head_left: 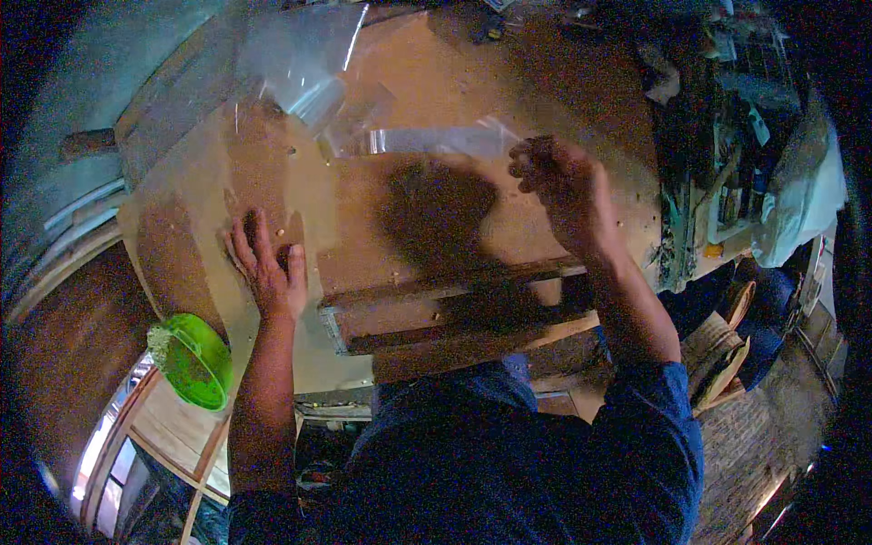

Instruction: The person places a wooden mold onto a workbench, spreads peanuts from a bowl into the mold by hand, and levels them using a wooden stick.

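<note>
- Centrally, one flat, narrow strip of clear, glossy plastic film (436,142), lying crosswise on the tabletop, its right end beside the right hand.
- Right hand (574,189), bare: fingers curled together, fingertips at the strip's right end; whether they pinch the film cannot be told.
- Left hand (272,272), bare: palm down over the tabletop, fingers spread wide, nothing held; well apart from the strip, on its near left side.
- Tabletop, broad, brown, wooden-looking (554,100), with shadows of a head and arms cast across it.
- Loose sheets of clear plastic (313,77), shiny and creased, at the far left of the tabletop, near the strip's left end.
- Shallow, rectangular, brown wooden frame (427,289), at the near edge, between the forearms, in front of the wearer's body.
- Small, pale, rounded bit (280,232), just right of the left hand's fingers.
- Bright green, round plastic tub (204,363), tilted in view, left of the left forearm.
- Pale, whitish-blue plastic bag (799,213), at the far right, beside dim clutter.
- Dark blue short-sleeved shirt (509,463), on the wearer.
</note>
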Demonstrator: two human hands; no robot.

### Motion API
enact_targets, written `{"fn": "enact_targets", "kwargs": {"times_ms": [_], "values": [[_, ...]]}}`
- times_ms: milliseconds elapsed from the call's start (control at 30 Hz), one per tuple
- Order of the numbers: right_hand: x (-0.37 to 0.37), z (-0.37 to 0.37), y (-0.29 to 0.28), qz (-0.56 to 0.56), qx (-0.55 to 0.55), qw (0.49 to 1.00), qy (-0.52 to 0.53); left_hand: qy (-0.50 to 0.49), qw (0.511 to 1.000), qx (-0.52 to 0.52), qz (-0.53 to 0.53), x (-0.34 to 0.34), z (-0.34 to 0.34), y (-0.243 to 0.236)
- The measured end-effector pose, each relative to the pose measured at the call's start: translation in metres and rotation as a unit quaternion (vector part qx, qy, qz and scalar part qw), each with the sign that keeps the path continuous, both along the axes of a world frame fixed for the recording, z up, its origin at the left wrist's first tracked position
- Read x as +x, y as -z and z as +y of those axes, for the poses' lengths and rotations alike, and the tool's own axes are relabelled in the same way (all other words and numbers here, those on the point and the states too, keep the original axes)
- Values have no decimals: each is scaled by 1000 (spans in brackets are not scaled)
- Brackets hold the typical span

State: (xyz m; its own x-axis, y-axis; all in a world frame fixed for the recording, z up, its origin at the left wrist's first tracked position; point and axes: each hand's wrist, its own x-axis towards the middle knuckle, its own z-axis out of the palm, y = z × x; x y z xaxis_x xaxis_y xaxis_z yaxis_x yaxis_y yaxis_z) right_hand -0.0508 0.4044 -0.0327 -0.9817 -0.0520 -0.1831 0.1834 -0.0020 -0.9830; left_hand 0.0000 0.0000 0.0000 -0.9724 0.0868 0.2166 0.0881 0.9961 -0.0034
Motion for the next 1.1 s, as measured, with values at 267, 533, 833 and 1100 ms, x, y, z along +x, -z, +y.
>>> {"fn": "enact_targets", "kwargs": {"times_ms": [267,533,833,1100], "values": [[-43,6,11,-64,-187,979,56,16,1000,6,-20,5,16,-1],[-102,9,34,196,341,907,151,26,999,-8,-28,6,22,2],[-3,16,41,212,475,854,17,25,999,-5,-40,3,33,0],[70,42,7,127,488,863,-2,65,994,19,-90,-5,71,45]]}}
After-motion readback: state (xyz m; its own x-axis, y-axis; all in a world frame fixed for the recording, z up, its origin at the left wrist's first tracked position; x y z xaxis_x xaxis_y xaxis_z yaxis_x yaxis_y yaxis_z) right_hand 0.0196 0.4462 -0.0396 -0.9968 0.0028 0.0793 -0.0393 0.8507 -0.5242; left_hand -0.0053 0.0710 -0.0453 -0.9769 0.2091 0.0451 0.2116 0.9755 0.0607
